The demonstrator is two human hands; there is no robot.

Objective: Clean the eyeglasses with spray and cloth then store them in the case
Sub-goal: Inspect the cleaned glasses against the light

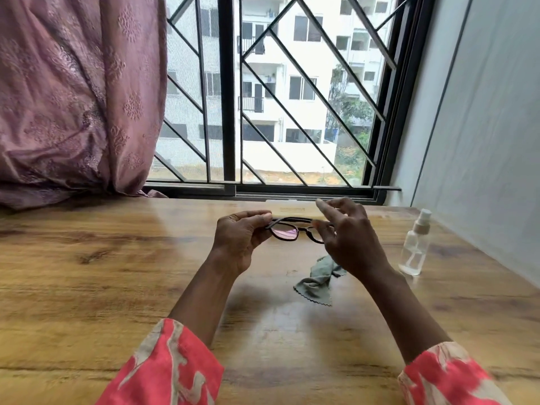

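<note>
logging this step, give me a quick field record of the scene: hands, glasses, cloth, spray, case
left hand: fingers pinch the glasses' left end
right hand: at the right end, fingers loosely spread
glasses: dark frame, held above the table
cloth: grey-green, crumpled on the table, untouched
spray bottle: clear, upright, at right
case: pale, flat, behind the glasses; open or shut unclear

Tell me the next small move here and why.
Probably free the right hand and reach for the spray bottle: the left hand already pinches the eyeglasses above the table, and the cloth lies unused.
</note>
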